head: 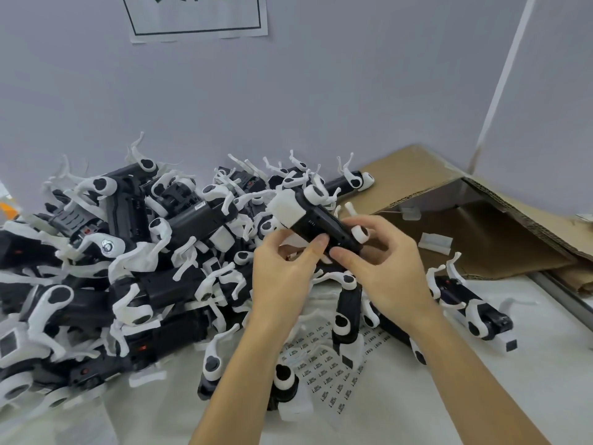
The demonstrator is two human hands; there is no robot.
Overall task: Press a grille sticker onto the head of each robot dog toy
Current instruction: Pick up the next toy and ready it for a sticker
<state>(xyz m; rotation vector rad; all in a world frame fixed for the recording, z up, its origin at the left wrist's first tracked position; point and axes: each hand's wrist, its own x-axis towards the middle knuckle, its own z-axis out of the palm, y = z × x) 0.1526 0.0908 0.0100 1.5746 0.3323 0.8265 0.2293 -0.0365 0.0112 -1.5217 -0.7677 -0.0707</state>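
Above the tabletop [529,396], the left hand [282,277] and right hand [385,271] both grip a black-and-white robot dog toy [316,221], its white head [285,208] pointing to ten o'clock. The head should be steadied before a sticker from the sheet [324,358] at six o'clock is pressed on flat. Unfinished toys [128,268] lie heaped at nine o'clock.

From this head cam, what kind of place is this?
Probably a toy assembly or packing bench. A big pile of identical robot dog toys covers the table, a sheet of small printed stickers lies below the hands, and a flattened cardboard box sits at the right.
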